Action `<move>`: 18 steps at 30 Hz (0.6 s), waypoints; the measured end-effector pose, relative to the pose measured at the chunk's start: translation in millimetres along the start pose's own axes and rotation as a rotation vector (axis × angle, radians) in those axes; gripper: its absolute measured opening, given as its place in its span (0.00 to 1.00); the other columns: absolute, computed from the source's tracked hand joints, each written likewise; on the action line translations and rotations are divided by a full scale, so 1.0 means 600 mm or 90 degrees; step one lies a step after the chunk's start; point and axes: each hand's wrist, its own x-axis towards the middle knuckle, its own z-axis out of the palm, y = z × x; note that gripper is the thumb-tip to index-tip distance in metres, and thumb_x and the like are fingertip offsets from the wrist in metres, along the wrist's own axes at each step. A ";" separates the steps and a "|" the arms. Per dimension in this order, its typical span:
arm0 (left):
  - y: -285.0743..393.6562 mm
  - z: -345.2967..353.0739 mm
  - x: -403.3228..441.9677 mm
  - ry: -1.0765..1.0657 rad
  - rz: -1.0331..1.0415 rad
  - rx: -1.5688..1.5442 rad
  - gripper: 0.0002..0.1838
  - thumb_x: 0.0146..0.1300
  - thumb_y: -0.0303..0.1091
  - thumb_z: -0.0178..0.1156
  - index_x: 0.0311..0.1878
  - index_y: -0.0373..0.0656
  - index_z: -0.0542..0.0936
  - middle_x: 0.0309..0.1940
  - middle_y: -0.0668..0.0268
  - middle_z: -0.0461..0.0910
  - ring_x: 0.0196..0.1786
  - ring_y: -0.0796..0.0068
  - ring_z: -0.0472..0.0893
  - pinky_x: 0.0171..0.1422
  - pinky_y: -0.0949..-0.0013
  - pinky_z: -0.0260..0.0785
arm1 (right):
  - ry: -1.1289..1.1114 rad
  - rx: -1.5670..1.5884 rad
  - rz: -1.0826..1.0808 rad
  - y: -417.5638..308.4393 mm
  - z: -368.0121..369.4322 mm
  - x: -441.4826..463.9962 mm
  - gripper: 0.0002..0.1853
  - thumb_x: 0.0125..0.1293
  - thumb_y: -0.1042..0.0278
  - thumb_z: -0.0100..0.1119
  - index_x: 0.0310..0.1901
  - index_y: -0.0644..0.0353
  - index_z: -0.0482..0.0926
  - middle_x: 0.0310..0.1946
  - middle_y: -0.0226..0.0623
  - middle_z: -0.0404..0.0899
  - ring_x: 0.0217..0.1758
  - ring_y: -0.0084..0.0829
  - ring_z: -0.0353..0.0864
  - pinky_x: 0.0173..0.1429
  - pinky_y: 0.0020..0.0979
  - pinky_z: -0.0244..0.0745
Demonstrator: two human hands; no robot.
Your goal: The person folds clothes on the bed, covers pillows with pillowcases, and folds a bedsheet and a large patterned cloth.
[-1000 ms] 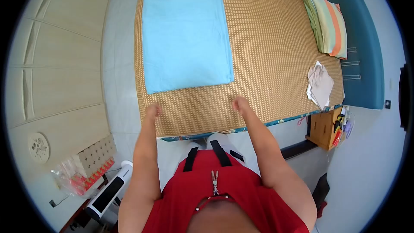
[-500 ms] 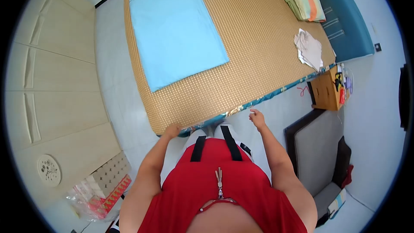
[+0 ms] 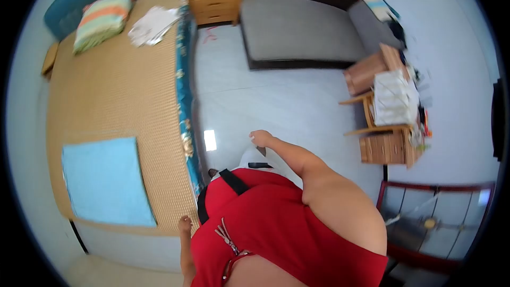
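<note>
My left hand (image 3: 185, 224) is low beside my body, over the near edge of the woven bed mat (image 3: 106, 101); its fingers look curled, but what they do is too small to tell. In front of my body, above the pale floor, hangs my right hand (image 3: 260, 138), with fingers loosely bent and nothing visible in them. A folded light blue cloth (image 3: 108, 182) lies flat on the mat, left of my left hand. Farther up the bed are a crumpled pale cloth (image 3: 154, 25) and a striped pillow (image 3: 106, 17).
Beyond the bed stands a wooden nightstand (image 3: 215, 6) with small items on top. A grey couch (image 3: 303, 26) is at the far wall. To the right are a wooden chair (image 3: 366, 111), a desk (image 3: 390, 148) and a red-framed glass panel (image 3: 435, 223).
The view has swung to the right, so the bed now lies on the left, and the couch and desk show. My right hand has moved off the bed to above the floor.
</note>
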 end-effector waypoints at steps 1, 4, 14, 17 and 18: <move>0.055 0.068 0.011 0.013 0.021 0.007 0.15 0.59 0.29 0.52 0.49 0.34 0.76 0.29 0.60 0.79 0.28 0.71 0.78 0.30 0.70 0.72 | 0.055 0.012 -0.012 0.058 -0.047 0.019 0.18 0.57 0.62 0.53 0.49 0.55 0.77 0.43 0.46 0.80 0.47 0.45 0.78 0.52 0.41 0.72; 0.182 0.073 0.027 -0.066 0.134 0.129 0.16 0.58 0.28 0.52 0.49 0.34 0.76 0.29 0.60 0.79 0.27 0.71 0.78 0.29 0.70 0.73 | 0.140 0.105 0.033 0.129 -0.070 -0.043 0.18 0.57 0.62 0.53 0.48 0.56 0.77 0.43 0.45 0.80 0.47 0.44 0.78 0.51 0.40 0.72; 0.688 0.353 0.151 -0.162 0.393 0.175 0.06 0.54 0.27 0.56 0.34 0.38 0.78 0.25 0.66 0.78 0.24 0.75 0.77 0.28 0.72 0.70 | 0.272 0.181 0.216 0.577 -0.088 -0.207 0.17 0.57 0.61 0.53 0.46 0.56 0.79 0.45 0.43 0.79 0.48 0.44 0.77 0.55 0.39 0.71; 0.830 0.477 0.111 -0.269 0.486 0.116 0.04 0.56 0.27 0.55 0.32 0.37 0.77 0.26 0.66 0.77 0.26 0.75 0.77 0.32 0.73 0.70 | 0.344 0.215 0.324 0.677 -0.140 -0.257 0.16 0.56 0.61 0.53 0.45 0.58 0.79 0.43 0.43 0.80 0.47 0.44 0.77 0.52 0.40 0.71; 0.867 0.516 0.090 -0.313 0.507 0.070 0.04 0.56 0.27 0.55 0.32 0.37 0.76 0.26 0.66 0.78 0.27 0.75 0.77 0.33 0.74 0.70 | 0.396 0.211 0.343 0.710 -0.140 -0.269 0.15 0.57 0.62 0.53 0.44 0.58 0.80 0.41 0.43 0.81 0.44 0.42 0.79 0.50 0.39 0.73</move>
